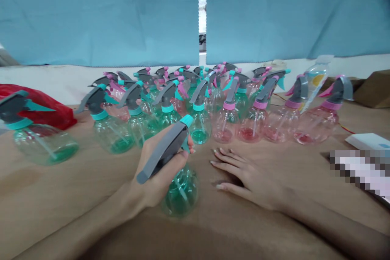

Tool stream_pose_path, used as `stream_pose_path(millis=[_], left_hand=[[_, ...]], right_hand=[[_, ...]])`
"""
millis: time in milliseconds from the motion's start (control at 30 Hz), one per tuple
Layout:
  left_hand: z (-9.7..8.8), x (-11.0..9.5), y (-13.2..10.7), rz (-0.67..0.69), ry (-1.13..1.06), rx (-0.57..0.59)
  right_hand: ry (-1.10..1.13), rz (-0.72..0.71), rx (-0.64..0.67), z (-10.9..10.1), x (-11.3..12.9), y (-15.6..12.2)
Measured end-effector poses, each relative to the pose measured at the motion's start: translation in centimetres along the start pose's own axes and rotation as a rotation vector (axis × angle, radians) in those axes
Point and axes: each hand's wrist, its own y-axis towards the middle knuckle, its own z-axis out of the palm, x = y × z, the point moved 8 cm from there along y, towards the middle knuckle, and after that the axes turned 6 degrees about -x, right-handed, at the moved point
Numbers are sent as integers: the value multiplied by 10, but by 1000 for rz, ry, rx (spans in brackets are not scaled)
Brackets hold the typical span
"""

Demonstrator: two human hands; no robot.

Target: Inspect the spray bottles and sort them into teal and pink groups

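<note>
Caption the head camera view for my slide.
Left hand grips a green spray bottle, right hand open beside it, more bottles behind.

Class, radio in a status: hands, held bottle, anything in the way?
Left hand gripping green spray bottle. Right hand palm down, empty. Other spray bottles stand close ahead.

Item, quantity one: I list a round-bellied spray bottle of clear, green-tinted plastic [182, 197]. Fittings: long grey plastic spray head [166, 150], turquoise nozzle [187, 120], turquoise trigger [185, 145], pale straight dip tube [182, 190] visible slantwise through the wall. Condition: assembled; green deepest low in the belly; neck hidden from me. Pose: gripped about the neck in my left hand [153, 189], nozzle toward the desk's [61, 187] far edge and slightly right, grey tail toward the near left corner. Base contact: I cannot tell.
</note>
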Motion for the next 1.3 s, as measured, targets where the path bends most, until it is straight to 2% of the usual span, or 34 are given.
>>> stream_pose_path(millis=[200, 400, 600, 800, 1300], left_hand=[[2, 3, 0, -30, -24, 7], [4, 13, -1, -47, -26, -53], [4, 8, -1, -27, -120, -108], [6, 3, 1, -16, -61, -66], [7, 7, 1, -11, 39, -46]], right_hand=[[-6, 3, 6, 0, 1, 1], [3, 16, 6, -2, 2, 1], [-5, 11, 9, -3, 3, 1], [-1, 10, 6, -3, 2, 1], [4, 16, 10, -3, 2, 1]])
